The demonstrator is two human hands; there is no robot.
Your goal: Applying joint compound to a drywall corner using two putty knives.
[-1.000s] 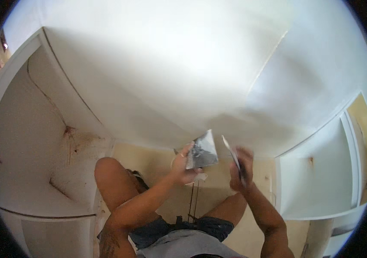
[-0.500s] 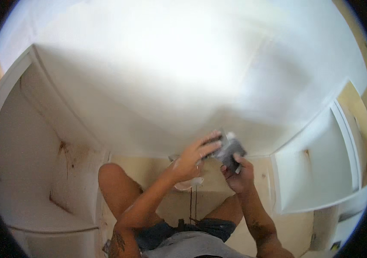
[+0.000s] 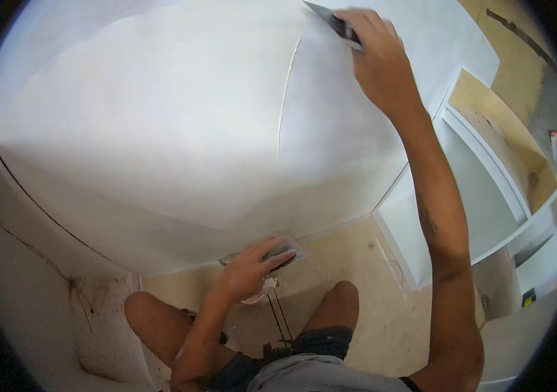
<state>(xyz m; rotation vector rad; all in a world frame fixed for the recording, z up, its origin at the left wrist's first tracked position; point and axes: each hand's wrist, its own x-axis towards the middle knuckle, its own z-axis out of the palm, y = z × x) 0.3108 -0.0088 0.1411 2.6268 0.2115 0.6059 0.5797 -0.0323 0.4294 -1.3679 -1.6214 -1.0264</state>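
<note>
A white wall panel [image 3: 161, 130] fills most of the view. High on it, my right hand [image 3: 383, 65] grips a putty knife [image 3: 340, 26] by its dark handle, with the thin blade pointing up and left against the surface. Left of and below that knife, a raised white line of filler [image 3: 283, 104] runs down the panel. Lower down, in front of my knees, my left hand [image 3: 247, 271] is closed around a second putty knife [image 3: 296, 249], wide and grey-bladed; my fingers cover part of it. Below this hand a whitish rounded thing [image 3: 255, 298] shows only in part.
White open cabinets flank me: the left one [image 3: 23, 261] has brown stains inside, the right one [image 3: 481, 196] stands beyond my right arm. Two dark cords [image 3: 279, 317] run between my legs over the pale floor [image 3: 383, 313]. A small yellow-and-black object [image 3: 528, 298] lies at the right.
My hands were close together with the two blades near each other. My right hand has since risen to the upper panel with its knife; the left has dropped slightly, and the view has shifted.
</note>
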